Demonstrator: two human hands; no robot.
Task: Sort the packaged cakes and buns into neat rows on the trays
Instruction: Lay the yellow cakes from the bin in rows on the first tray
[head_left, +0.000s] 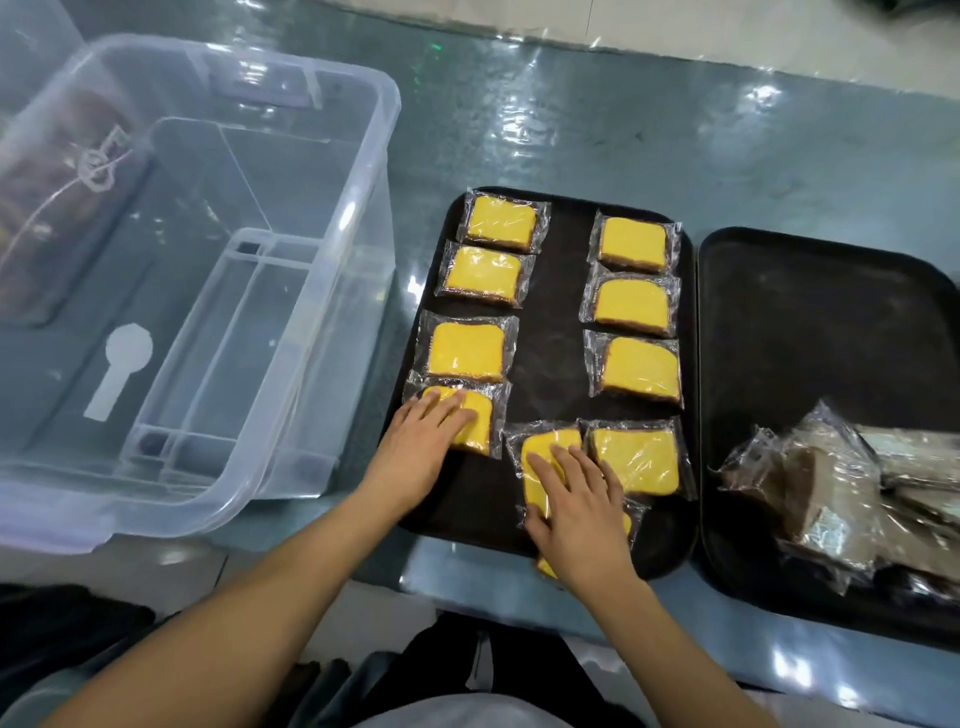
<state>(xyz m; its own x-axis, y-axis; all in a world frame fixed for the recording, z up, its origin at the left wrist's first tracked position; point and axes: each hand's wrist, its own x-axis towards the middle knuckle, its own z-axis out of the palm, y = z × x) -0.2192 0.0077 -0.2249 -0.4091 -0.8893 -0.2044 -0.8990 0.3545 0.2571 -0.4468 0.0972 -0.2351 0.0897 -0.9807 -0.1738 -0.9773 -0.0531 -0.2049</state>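
Under my hands, yellow cakes (501, 221) with a fine, spongy matt crumb lie sealed in clear, crinkled plastic film that catches the light, set on a black tray (550, 312) of dull, faintly textured plastic. A second black tray (810, 312) beside it has the same matt finish and holds brown buns (826, 488) in glossy, wrinkled transparent wrappers. The table (597, 130) is covered by a smooth, shiny clear sheet over grey-green, and the storage bin (291, 260) at my left is translucent, slightly frosted hard plastic.
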